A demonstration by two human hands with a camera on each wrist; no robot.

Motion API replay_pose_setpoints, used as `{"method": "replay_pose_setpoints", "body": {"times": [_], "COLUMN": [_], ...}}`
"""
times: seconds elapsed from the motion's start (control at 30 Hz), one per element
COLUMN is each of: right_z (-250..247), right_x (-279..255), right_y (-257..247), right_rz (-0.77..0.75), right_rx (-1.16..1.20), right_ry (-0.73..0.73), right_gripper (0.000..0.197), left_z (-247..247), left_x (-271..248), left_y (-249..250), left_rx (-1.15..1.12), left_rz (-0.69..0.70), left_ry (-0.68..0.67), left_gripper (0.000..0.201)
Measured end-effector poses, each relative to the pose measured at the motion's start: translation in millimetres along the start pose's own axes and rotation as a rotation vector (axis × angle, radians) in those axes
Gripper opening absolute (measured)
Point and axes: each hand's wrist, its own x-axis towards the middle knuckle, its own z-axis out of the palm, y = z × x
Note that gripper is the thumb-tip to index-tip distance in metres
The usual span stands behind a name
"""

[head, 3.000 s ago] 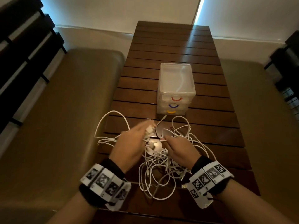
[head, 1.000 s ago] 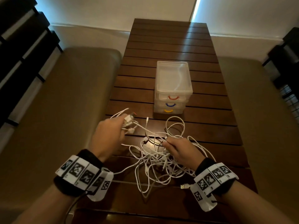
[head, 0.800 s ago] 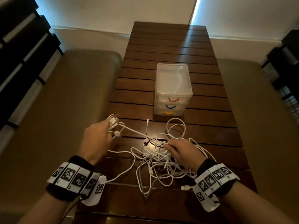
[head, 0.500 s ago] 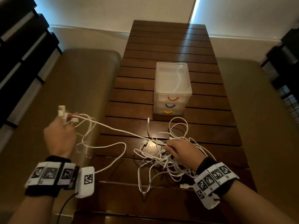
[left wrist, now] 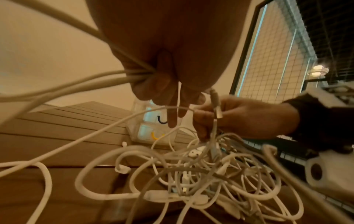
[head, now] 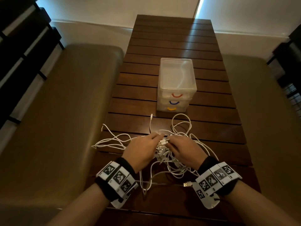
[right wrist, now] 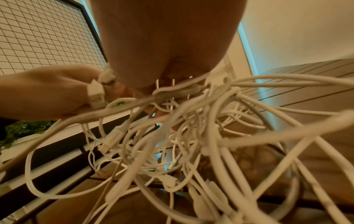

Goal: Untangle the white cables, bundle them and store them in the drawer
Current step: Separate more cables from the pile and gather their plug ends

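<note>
Head view: both forearms cut off at bottom edge. Left hand (head: 140,150) & right hand (head: 184,150) cover the middle of the white cable tangle (head: 164,162) — can't tell which strands each grips. Drawer unit (head: 176,82) contents unclear thru frosted plastic. Right wrist view: near cables (right wrist: 191,136) blurred — plug types unreadable.

My head view looks down the table (head: 171,38); both wrist views, close underneath my palms, share the cables (left wrist: 201,174).
</note>
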Motion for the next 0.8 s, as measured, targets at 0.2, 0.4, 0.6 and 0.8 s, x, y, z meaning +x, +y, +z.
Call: {"method": "replay_pose_setpoints", "body": {"times": [0.2, 0.4, 0.6, 0.8], "right_z": [-1.0, 4.5, -2.0, -4.8], "right_x": [1.3, 3.7, 3.0, -6.2], "right_y": [-5.7, 11.9, 18.7, 26.5], "right_rz": [0.009, 0.021, 0.054, 0.088], "right_rx": [-0.044, 0.005, -0.059, -0.097], "right_ry": [-0.016, 0.062, 0.037, -0.041], "right_gripper": [0.018, 0.028, 0.027, 0.027], "left_z": [6.5, -29.2, -66.4, -85.8], "left_x": [7.0, -4.3, -20.9, -34.1], "left_y": [-3.7, -23.0, -49.7, -81.7], "left_rx": [0.017, -0.145, -0.274, -0.419], "left_rz": [-0.010, -0.121, -0.302, -0.520], "left_ry": [0.044, 0.235, 0.538, 0.758], "left_gripper": [0.016, 0.008, 0.022, 0.021]}}
